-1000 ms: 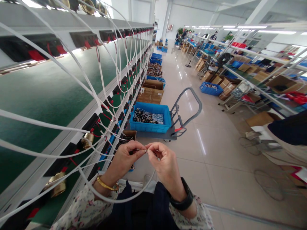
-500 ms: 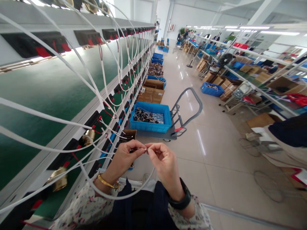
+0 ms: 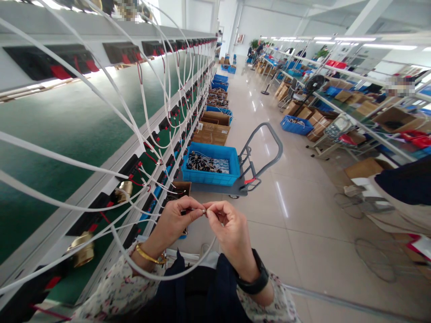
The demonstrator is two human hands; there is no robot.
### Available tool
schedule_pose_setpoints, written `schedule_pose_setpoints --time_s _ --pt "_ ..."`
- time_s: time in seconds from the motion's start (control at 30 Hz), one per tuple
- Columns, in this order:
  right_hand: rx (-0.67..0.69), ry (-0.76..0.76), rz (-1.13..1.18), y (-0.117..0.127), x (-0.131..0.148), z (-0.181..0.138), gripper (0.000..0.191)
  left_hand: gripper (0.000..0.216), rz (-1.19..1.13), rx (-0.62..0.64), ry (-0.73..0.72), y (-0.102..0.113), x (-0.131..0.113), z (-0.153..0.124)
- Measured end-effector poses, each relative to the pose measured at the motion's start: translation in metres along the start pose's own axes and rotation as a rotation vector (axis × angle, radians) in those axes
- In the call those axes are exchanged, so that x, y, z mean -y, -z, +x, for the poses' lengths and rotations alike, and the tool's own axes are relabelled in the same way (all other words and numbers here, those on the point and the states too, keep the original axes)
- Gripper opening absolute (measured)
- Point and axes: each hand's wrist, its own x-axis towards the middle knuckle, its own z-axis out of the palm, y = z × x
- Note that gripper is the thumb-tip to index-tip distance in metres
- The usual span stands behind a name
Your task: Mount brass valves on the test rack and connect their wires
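Head | white cable [image 3: 164, 277]: smooth, deeply bowed | left hand [image 3: 173, 224], right hand [image 3: 232, 229]: both pinching its half-hidden end

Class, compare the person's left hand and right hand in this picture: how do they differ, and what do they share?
The left hand has a gold bangle at its wrist; the right hand has a wide black band.
The left hand is nearer the rack of clips and cables; the right hand is farther from it.
Shared: both pinch with thumb and forefinger at one small piece, and both sleeves are floral.
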Motion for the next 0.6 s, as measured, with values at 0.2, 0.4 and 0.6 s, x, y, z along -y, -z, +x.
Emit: schedule_pose_setpoints --time_s 0.2,0.4,0.6 --pt "0.002 -0.002 0.004 -0.001 -0.001 0.000 0.007 0.018 0.040 -0.012 -0.021 0.001 0.002 -0.003" --pt "-0.012 0.001 -0.006 -0.004 -0.005 -0.002 0.007 0.017 0.092 -0.038 -0.006 0.000 0.005 -0.004" --pt "-0.082 0.028 -0.059 -0.011 -0.012 -0.005 0.010 0.023 0.157 0.011 0.007 0.002 0.010 -0.001"
